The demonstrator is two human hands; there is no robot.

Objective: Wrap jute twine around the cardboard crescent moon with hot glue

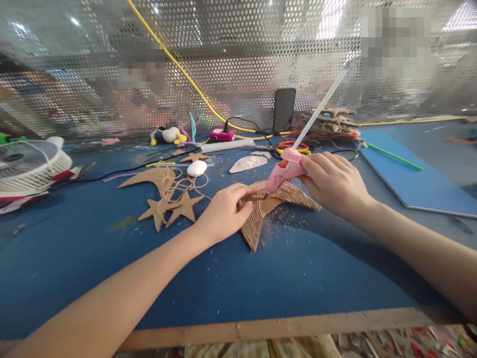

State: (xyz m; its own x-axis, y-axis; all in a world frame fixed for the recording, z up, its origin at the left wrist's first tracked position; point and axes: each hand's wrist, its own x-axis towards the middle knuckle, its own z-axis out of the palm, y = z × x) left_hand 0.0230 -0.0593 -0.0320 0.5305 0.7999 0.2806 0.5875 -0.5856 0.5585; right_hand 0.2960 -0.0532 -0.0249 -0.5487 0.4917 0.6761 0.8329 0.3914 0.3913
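My right hand [337, 184] grips a pink hot glue gun [278, 178], its nozzle tilted down onto a tail-shaped cardboard piece [252, 231] covered mostly in rows of brown twine. A long translucent glue stick [320, 107] juts from the back of the gun. Bare cardboard shows on the piece near the nozzle. With thumb and fingers closed on the piece's left part, my left hand [223, 211] holds it against the table; some fingertips are hidden. Left of this hand lie cardboard stars [186, 206], a curved cardboard cutout [147, 178] and loose twine [179, 181].
A white egg-shaped object [197, 168], a white scrap [248, 164] and orange-handled scissors [294, 145] lie beyond my hands. Behind are a phone [284, 110] and a twine pile [331, 124]. A fan [30, 164] is left, a blue board [417, 179] right. A perforated screen [238, 64] closes the back.
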